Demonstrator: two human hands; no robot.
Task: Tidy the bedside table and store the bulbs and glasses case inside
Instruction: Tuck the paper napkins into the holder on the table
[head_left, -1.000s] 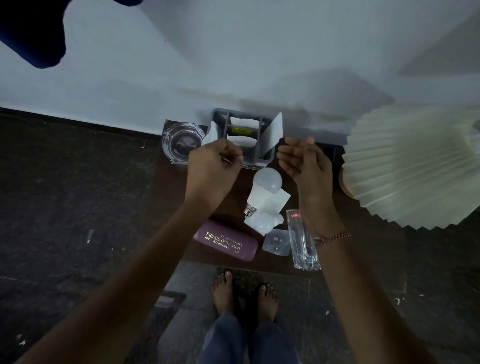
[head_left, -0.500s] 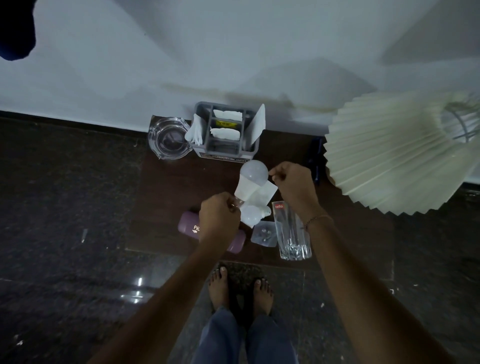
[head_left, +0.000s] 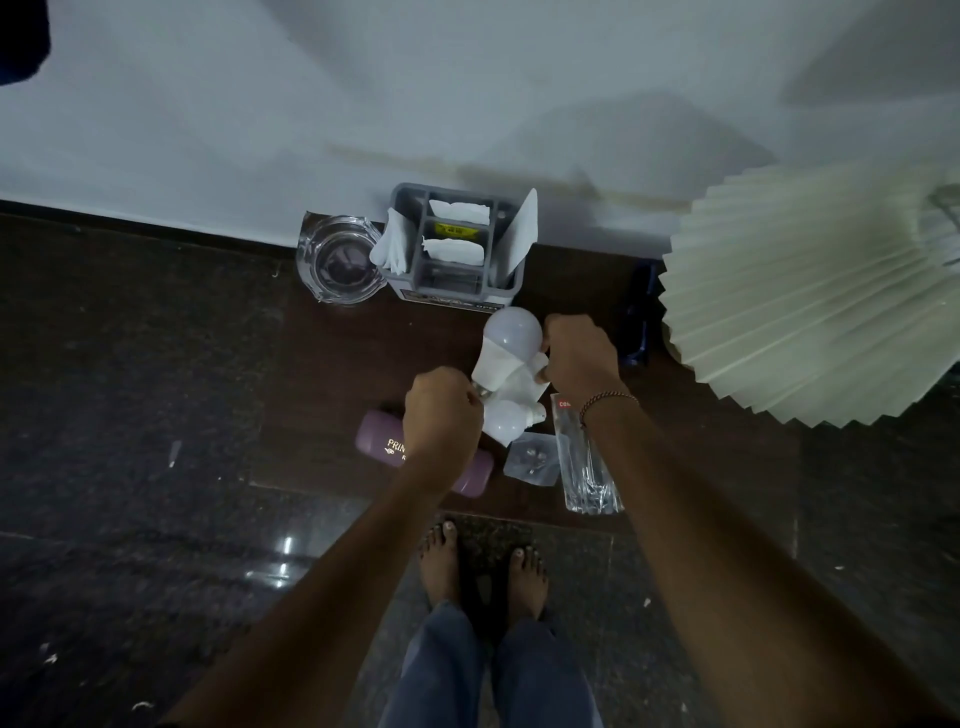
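A large white bulb (head_left: 506, 343) lies on the brown bedside table (head_left: 337, 374), across a sheet of white paper (head_left: 522, 387). A smaller white bulb (head_left: 506, 422) sits just in front of it. My left hand (head_left: 441, 415) is curled at the large bulb's metal base and pinches it. My right hand (head_left: 576, 356) is curled against the bulb's right side and pinches the paper's corner. The purple glasses case (head_left: 376, 444) lies at the table's front, partly hidden under my left wrist.
A glass ashtray (head_left: 340, 265) and a grey organizer (head_left: 452, 283) holding tissues stand at the back by the wall. A clear tumbler (head_left: 587, 467) lies on its side beside a small plastic bag (head_left: 532, 460). A pleated lampshade (head_left: 810, 291) overhangs the right side.
Both hands came back from the organizer to the bulbs. My left hand took the large bulb's base and my right hand closed at the bulb's right side.
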